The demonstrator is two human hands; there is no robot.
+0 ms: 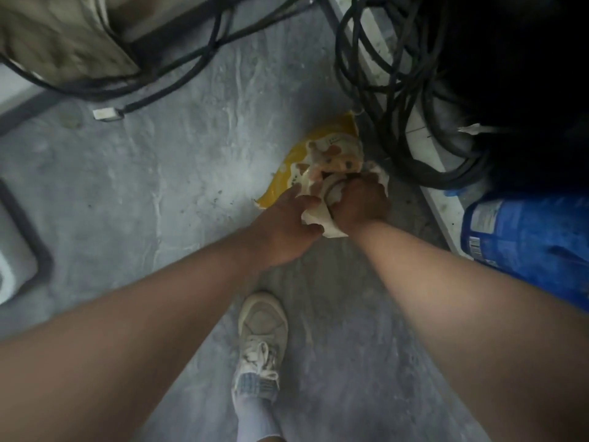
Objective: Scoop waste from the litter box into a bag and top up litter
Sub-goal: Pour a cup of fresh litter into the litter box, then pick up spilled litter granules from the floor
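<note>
- Two hands meet at the top of a yellow litter bag (314, 154) printed with a cat picture; the bag rests on the grey concrete floor (165, 161), just beside a tangle of black cables (392, 100).
- Your right hand (360, 207) is clenched: its fingers (366, 189) are curled tight round the crumpled white neck of the bag, near what looks like a round opening or cap, though blur hides which.
- Your left hand (283, 231) lies against the same neck, fingers (302, 204) narrow and fairly straight, thumb underneath; you appear to steady or pinch the fold, but the exact hold cannot be told.
- Step in hand, as judged: fetching or opening the fresh litter, so the topping-up part of the task. No waste bag and no scoop can be made out; the dark-rimmed object (22, 247) at the left edge cannot be told for certain as the litter box.
- Next move calls for a firm two-handed lift: support the sagging body from below, keep the neck pinched so granules do not spill, and draw the bag clear of the cables.
- Mind your white sneaker (259, 342), planted directly behind the bag, and the blue bag (529, 240) close on your right.
</note>
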